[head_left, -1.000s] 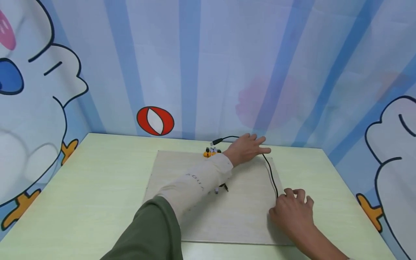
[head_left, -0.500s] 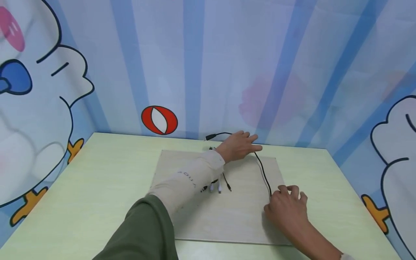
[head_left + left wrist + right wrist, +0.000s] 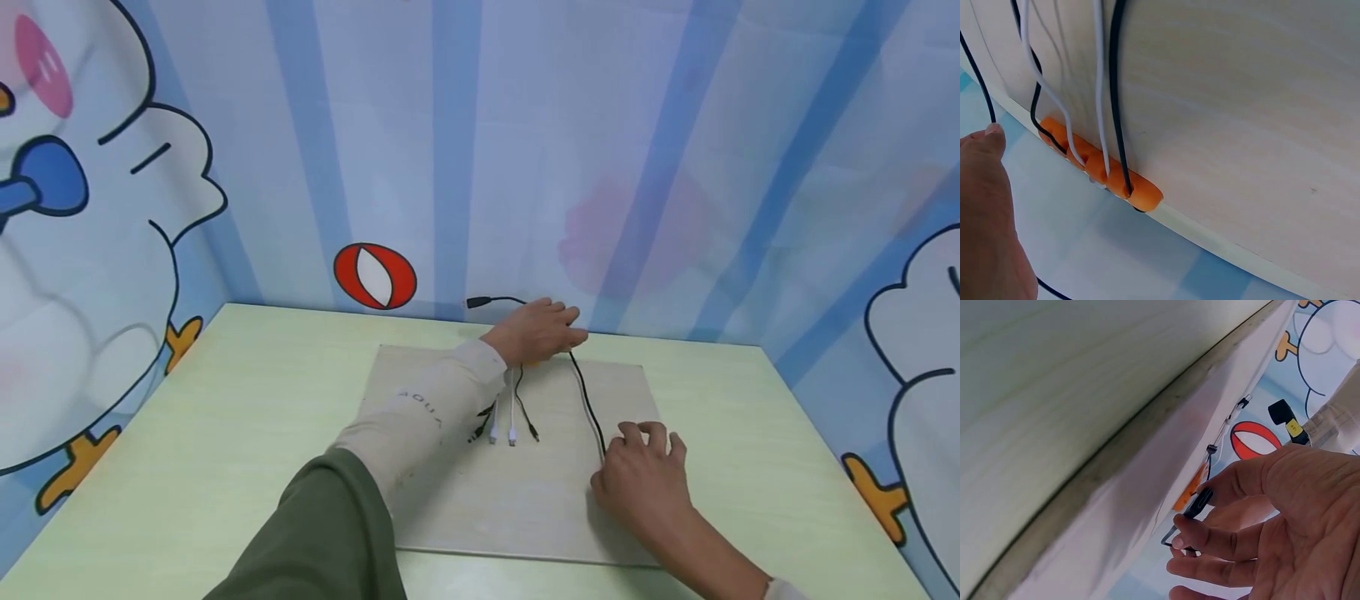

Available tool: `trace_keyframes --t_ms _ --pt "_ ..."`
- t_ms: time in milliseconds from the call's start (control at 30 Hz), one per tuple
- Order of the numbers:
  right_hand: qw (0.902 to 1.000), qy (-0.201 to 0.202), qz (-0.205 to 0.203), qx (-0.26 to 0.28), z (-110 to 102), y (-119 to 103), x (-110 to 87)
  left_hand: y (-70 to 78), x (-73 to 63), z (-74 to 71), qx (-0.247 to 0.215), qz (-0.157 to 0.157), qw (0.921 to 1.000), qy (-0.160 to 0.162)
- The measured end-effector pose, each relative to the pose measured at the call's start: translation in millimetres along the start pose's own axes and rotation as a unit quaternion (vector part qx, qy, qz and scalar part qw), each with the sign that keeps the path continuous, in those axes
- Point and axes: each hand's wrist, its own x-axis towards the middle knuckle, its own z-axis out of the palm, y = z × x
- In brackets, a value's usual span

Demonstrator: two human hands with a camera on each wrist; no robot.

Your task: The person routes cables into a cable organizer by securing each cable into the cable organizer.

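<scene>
My left hand pinches a black cable above the back edge of a pale board. One end of that cable, a black plug, sticks out to the left beyond the hand. Over the board's right side, my right hand pinches the other end, a black connector, between thumb and fingers. An orange cable holder sits at the board's back edge beside the left hand. Several black and white cables run through it; in the head view the left hand mostly hides it.
Cable ends, including a white plug, lie on the board in front of the left sleeve. A pale green table carries the board. Behind the table hangs a blue striped backdrop printed with cartoon figures.
Both hands have shifted left over the board, carrying the black cable with them. More of the cable ends on the board now show beside the left sleeve. The head view has turned slightly.
</scene>
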Motion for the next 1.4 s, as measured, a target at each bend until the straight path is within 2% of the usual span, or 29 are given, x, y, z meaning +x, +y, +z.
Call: trace_keyframes --t_ms 133,400,667,767,967,1200,1400 --pt "0.9995 0.016 -0.025 0.014 0 -3 -0.6 -4.9 -4.8 1.0 -0.008 0.01 0.9999 0.009" --pt "0.9965 0.039 -0.067 0.032 0 -9 0.9 -17.8 -15.4 2.9 -0.02 0.02 0.9996 -0.001" --pt "0.992 0.057 -0.1 0.051 3 -17 4.0 -28.6 -21.9 2.0 -0.119 0.012 0.9929 -0.003" --pt "0.9907 0.059 -0.108 0.059 4 -20 4.9 -31.3 -22.0 3.4 -0.136 0.008 0.9906 -0.006" --pt "0.9895 0.049 -0.117 0.071 6 -24 5.3 -33.4 -19.6 6.6 -0.137 0.016 0.9904 -0.007" --pt "0.988 0.051 -0.124 0.076 8 -27 5.0 -32.2 -20.1 2.1 -0.149 0.01 0.9886 -0.018" --pt "0.9871 0.058 -0.13 0.074 7 -30 4.5 -33.3 -18.5 2.5 -0.132 0.019 0.991 -0.016"
